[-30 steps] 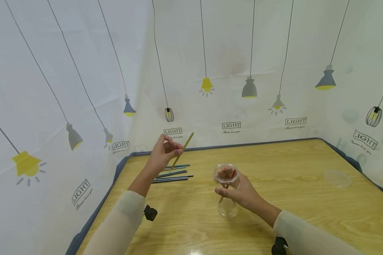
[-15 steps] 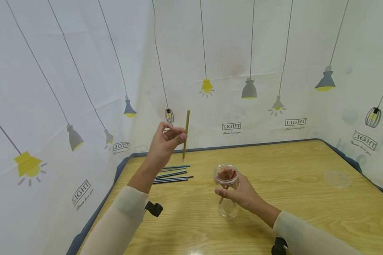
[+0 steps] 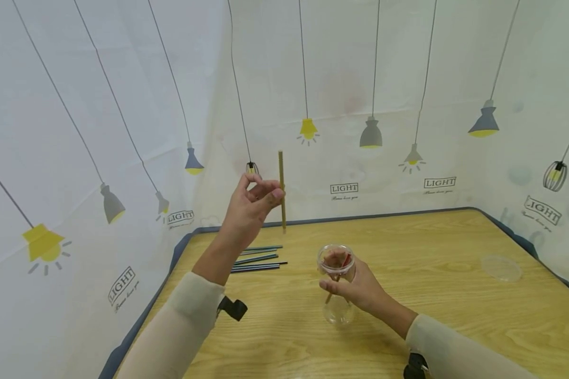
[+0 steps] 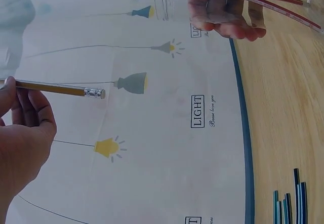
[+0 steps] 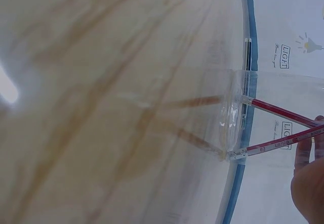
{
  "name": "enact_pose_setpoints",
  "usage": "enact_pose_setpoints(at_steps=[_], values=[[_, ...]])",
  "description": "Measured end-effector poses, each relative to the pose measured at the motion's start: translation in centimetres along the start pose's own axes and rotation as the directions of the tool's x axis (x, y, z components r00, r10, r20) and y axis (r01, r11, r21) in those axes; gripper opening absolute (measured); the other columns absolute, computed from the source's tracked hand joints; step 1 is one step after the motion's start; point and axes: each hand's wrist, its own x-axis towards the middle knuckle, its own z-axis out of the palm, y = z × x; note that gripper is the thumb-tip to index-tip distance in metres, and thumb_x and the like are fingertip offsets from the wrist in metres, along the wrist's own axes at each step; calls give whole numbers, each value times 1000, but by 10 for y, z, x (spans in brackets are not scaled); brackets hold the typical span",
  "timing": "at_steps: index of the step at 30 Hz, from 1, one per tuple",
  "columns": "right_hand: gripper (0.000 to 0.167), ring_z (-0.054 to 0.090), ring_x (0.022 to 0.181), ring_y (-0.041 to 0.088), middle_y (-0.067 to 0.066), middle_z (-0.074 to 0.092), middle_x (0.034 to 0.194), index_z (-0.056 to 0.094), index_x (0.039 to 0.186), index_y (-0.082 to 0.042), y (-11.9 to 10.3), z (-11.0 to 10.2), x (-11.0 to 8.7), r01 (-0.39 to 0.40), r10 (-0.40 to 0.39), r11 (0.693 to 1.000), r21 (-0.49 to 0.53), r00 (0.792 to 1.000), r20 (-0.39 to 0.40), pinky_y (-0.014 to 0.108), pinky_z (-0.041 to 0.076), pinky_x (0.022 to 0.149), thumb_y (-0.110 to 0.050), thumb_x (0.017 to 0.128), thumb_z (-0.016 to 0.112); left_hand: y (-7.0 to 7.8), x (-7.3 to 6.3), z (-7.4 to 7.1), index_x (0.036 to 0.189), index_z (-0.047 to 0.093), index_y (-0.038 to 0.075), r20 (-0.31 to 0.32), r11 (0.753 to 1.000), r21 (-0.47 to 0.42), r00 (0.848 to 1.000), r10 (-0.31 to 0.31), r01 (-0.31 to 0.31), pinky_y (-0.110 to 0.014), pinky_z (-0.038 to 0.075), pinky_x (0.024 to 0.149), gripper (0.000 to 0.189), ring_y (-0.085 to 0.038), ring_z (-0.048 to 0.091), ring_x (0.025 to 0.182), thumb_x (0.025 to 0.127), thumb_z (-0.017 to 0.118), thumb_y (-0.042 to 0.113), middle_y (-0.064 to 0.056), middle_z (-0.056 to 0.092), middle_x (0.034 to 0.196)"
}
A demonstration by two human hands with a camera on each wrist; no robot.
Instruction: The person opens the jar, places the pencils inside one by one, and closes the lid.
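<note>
In the head view my left hand (image 3: 248,213) pinches a yellow pencil (image 3: 282,168) between thumb and fingertips, raised above the table and nearly upright. Its eraser end (image 4: 94,93) points down toward the tabletop, as the left wrist view shows. To the right, my right hand (image 3: 362,287) grips a clear jar (image 3: 338,315) round its upper part. The jar stands open-topped on the table. Two red pencils (image 5: 283,142) lean inside it, crossing each other, metal-and-eraser ends at the bottom. The fingers behind the jar show through its wall.
Several dark blue and teal pencils (image 3: 256,267) lie on the wooden table (image 3: 408,242) beneath and beyond my left forearm. A clear round lid (image 3: 501,267) lies flat at the right. A white cloth backdrop (image 3: 341,63) printed with lamps borders the table.
My left hand has risen and shifted slightly right with the yellow pencil, away from the pencils on the table. The pencil has turned from slanted to nearly upright. The right hand and jar stay put.
</note>
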Motion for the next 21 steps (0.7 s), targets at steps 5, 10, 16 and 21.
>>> enact_pose_setpoints(at_steps=[5, 10, 16, 21], values=[[49, 69, 109, 11, 17, 69, 126, 58, 136, -1, 0, 0, 0, 11, -11, 1000, 5, 1000, 4, 26, 57, 96, -13, 98, 85, 4, 0, 9, 112, 48, 22, 4, 999, -45, 1000, 0, 1, -28, 62, 96, 34, -11, 77, 103, 111, 52, -12, 6, 79, 110], [49, 70, 110, 11, 17, 69, 127, 58, 137, -2, 1, 0, 0, 7, -7, 1000, 0, 1000, 12, 26, 57, 96, -15, 98, 85, 7, -2, 19, 110, 48, 21, 14, 997, -80, 1000, -16, 17, -29, 62, 98, 33, -11, 77, 102, 112, 49, -12, 7, 79, 109], [51, 69, 108, 12, 14, 69, 127, 58, 138, -5, -1, 1, 0, -5, 5, 1000, 1, 1000, 8, 26, 57, 96, -15, 97, 86, 11, -5, 32, 109, 49, 21, 51, 995, -99, 998, -22, 27, -29, 62, 99, 33, -12, 76, 103, 112, 48, -12, 5, 78, 111], [50, 70, 110, 12, 18, 69, 127, 58, 138, -6, 0, 2, -1, -4, 4, 1000, 6, 1000, 11, 26, 56, 98, -16, 98, 86, 10, -6, 37, 108, 48, 21, 71, 992, -118, 997, -26, 34, -29, 62, 98, 33, -13, 75, 103, 112, 47, -12, 4, 77, 111]])
